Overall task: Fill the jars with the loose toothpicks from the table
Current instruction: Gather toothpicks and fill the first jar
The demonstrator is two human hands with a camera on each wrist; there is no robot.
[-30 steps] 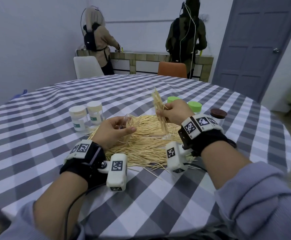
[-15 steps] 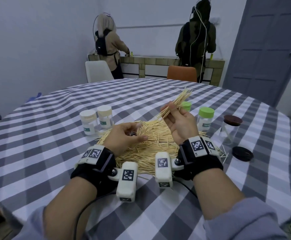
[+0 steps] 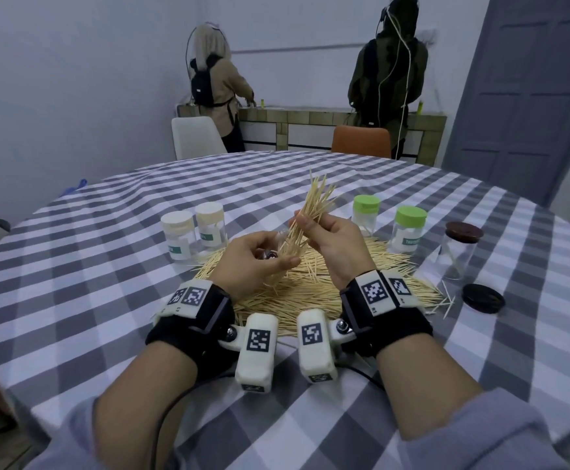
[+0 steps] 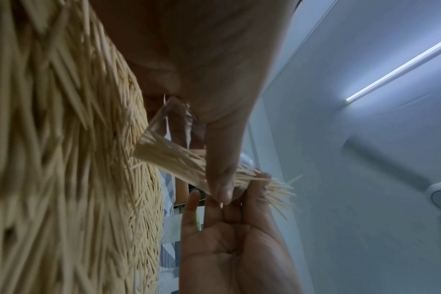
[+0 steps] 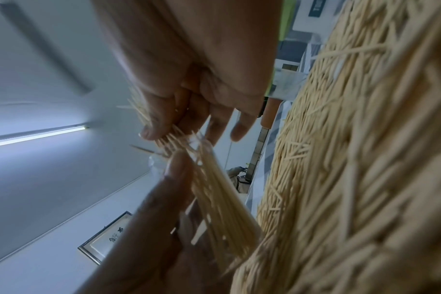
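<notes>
A wide pile of loose toothpicks [image 3: 314, 293] lies on the checked tablecloth [image 3: 73, 300] under both hands. My left hand [image 3: 259, 262] grips a small clear jar [image 4: 159, 129], tilted just above the pile. My right hand [image 3: 324, 235] pinches a bundle of toothpicks [image 3: 310, 212] between thumb and fingers. The bundle slants down to the left, its lower ends inside the jar's mouth and its upper ends fanning out. In the right wrist view the bundle [image 5: 219, 191] runs from my right hand [image 5: 189, 89] down past my left hand's thumb [image 5: 159, 208].
Two white-lidded jars [image 3: 178, 239] [image 3: 210, 225] stand left of the pile, two green-lidded jars [image 3: 365, 212] [image 3: 409, 228] to the right. Further right are a clear jar with a brown lid [image 3: 459, 252] and a loose dark lid [image 3: 483, 297]. Two persons stand at the back counter behind two chairs.
My right hand has tilted the bundle from upright to slanting and carried it left, bringing its lower ends into the jar in my left hand. The left hand has risen slightly.
</notes>
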